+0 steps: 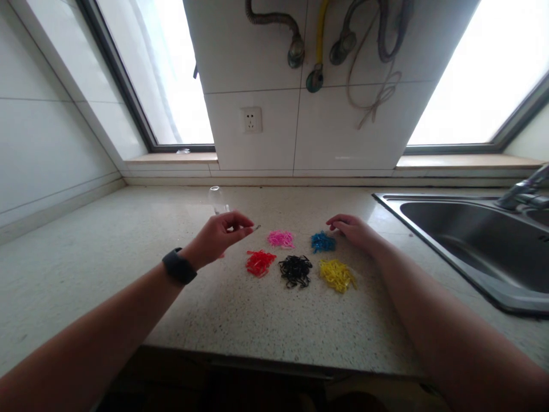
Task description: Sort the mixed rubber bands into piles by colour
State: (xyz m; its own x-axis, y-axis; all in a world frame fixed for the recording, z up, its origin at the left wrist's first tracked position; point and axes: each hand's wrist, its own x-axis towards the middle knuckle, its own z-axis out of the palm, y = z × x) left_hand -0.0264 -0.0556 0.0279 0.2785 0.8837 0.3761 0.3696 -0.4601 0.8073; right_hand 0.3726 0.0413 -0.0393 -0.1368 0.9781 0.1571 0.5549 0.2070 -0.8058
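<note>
My left hand (231, 229) is closed in a pinch, with a small dark rubber band (258, 227) poking out past the fingertips. My right hand (349, 229) rests beside the pile of blue rubber bands (322, 242), its fingers loosely bent and a little apart, with nothing visible in them. Between the hands lie piles of pink rubber bands (281, 239), red rubber bands (259, 263), black rubber bands (295, 270) and yellow rubber bands (337, 275). Partly hidden behind my left hand is a clear, bottle-like container (215, 197).
A steel sink (429, 257) with a faucet (525, 189) is set into the speckled counter (257, 326) on the right. A tiled wall with a power socket (251, 119) and hose fittings (315, 78) rises behind. A black band (179, 266) circles my left wrist.
</note>
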